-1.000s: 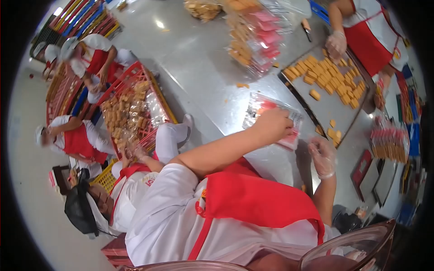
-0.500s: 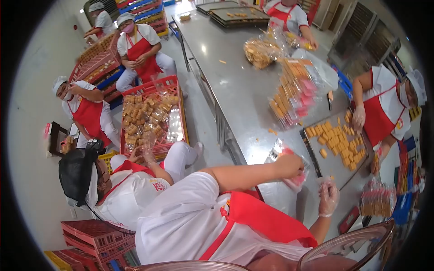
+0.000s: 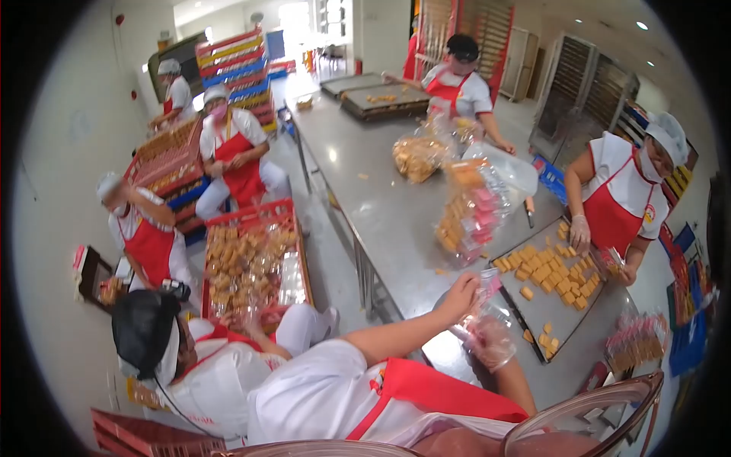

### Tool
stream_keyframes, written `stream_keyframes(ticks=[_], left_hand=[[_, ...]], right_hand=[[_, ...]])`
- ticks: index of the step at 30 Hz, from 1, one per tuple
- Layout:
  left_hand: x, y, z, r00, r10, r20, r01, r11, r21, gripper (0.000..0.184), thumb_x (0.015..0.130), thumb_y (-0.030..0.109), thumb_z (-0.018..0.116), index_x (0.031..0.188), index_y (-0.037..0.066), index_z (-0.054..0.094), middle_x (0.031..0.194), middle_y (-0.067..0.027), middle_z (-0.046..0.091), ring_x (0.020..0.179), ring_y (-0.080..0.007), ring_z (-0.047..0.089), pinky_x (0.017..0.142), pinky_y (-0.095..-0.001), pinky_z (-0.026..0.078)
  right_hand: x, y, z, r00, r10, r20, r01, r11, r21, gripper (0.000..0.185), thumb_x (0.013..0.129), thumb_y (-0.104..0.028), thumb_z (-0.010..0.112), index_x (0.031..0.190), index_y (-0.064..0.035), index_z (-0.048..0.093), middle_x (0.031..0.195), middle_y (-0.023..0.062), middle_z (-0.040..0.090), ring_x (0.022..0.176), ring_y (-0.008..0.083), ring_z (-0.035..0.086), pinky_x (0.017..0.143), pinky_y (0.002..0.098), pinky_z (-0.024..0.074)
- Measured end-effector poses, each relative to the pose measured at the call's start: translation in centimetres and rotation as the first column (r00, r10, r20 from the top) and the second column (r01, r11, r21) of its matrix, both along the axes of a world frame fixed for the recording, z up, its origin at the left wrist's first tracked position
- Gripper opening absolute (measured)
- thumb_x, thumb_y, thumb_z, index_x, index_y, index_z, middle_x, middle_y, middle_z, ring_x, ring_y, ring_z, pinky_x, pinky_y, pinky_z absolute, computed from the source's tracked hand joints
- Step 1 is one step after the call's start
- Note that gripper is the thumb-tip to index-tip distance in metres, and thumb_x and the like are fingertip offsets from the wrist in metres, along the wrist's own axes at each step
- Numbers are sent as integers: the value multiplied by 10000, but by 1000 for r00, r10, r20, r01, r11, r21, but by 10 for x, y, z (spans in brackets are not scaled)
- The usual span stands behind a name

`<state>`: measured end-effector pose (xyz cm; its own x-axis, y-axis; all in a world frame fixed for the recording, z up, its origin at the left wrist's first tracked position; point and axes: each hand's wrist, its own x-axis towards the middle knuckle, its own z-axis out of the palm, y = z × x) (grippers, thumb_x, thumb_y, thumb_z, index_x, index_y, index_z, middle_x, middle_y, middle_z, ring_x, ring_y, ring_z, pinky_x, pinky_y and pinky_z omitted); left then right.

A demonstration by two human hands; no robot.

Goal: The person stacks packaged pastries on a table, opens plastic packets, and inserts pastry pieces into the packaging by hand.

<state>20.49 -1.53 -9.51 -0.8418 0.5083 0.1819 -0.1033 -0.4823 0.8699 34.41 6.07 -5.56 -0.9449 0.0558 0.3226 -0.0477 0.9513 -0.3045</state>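
My left hand, bare, is closed on a clear plastic bag with a pink label, raised over the steel table's near edge. Just below it is my right hand in a clear plastic glove, blurred, its fingers curled close to the bag. Whatever lies between those fingers is hidden. To the right of both hands, a metal tray carries many small golden biscuits, with several loose ones in its near corner.
Biscuit packets with pink labels are piled on the steel table. A co-worker reaches over the tray from the right. Another co-worker sits close on my left beside a red crate of packed biscuits. More packets stand at right.
My left hand has lifted the bag off the table. My right hand has moved left, in to the bag. The view has tilted up, and loose biscuits now show in the tray's near corner.
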Motion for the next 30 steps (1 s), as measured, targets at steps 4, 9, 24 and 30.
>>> stream_keyframes(ticks=[4,9,24,30], left_hand=[[-16,-38,41,971,-208,120,195,975,109,121,902,196,425,941,91,471,790,15,457,707,-71,424,614,-211,365],[-21,-106,75,887,-143,-440,99,988,-121,83,866,137,467,878,58,491,807,-11,494,756,-112,481,658,-244,397],[16,-60,41,105,-474,-874,-77,872,-483,95,651,100,583,628,33,519,1174,-145,461,1155,-339,391,903,-508,325],[14,-42,18,95,-548,-831,-128,821,-556,87,650,108,578,639,51,513,1125,-131,485,1119,-338,422,915,-570,285]], right_hand=[[-7,-3,5,994,-6,-112,17,995,99,230,654,-286,609,825,-134,584,858,92,545,793,282,554,684,431,442],[-13,5,18,983,-170,74,166,984,57,225,687,-281,570,853,-129,579,868,96,540,855,277,541,699,417,442],[-9,54,26,941,-330,72,334,880,-338,221,742,-119,539,955,-66,565,911,170,566,860,311,561,755,388,447],[24,101,-2,916,-395,69,384,913,135,273,637,17,453,882,-58,550,886,194,560,814,365,531,730,428,434]])
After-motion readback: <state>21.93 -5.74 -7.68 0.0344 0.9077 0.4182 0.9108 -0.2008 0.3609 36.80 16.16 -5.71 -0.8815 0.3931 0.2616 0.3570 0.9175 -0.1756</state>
